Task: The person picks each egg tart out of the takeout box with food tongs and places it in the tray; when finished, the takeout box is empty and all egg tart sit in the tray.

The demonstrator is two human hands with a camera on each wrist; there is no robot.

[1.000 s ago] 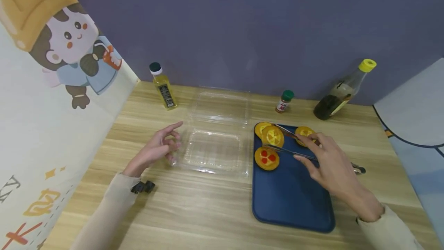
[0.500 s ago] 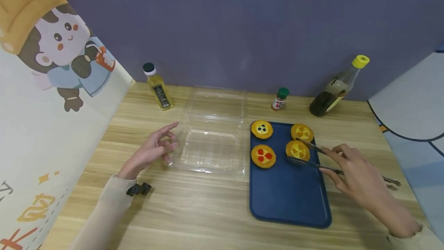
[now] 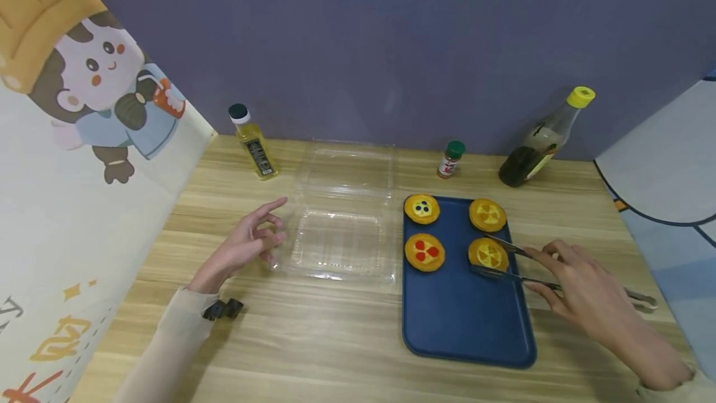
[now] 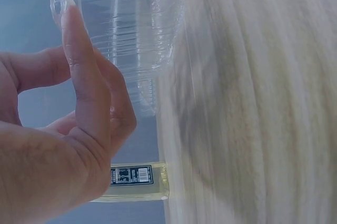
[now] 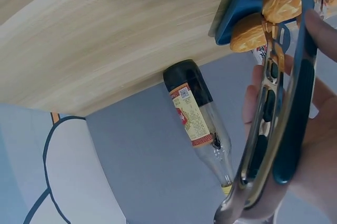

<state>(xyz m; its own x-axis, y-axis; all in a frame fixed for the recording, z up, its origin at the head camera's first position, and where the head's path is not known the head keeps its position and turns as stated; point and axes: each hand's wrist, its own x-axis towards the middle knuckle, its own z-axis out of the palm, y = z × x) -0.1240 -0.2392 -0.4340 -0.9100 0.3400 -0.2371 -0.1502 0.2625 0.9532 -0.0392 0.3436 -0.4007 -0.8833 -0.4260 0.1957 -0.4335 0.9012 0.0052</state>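
Note:
My right hand point(image 3: 593, 294) holds metal tongs point(image 3: 542, 282), thumb on one arm and fingers on the other. The tong tips stand on either side of an orange-topped egg tart point(image 3: 488, 255) on the blue tray point(image 3: 464, 328). A matching tart point(image 3: 487, 215) lies behind it. At the tray's left are a blueberry-topped tart point(image 3: 422, 209) and a red-topped tart point(image 3: 424, 252). Beside the left edge of a clear plastic container point(image 3: 338, 241), my left hand point(image 3: 243, 241) hovers with loosely bent fingers, index finger extended. Whether its fingertips touch the container is hard to tell.
The container's lid point(image 3: 349, 170) lies opened toward the wall. An oil bottle point(image 3: 255, 149) stands at back left. A green-capped spice jar point(image 3: 450, 160) and a yellow-capped dark sauce bottle point(image 3: 537, 151) stand behind the tray.
The tongs have shifted an orange-topped tart from the tray's left side to its right, then slightly toward me, uncovering the blueberry-topped tart. My left hand stays nearly still.

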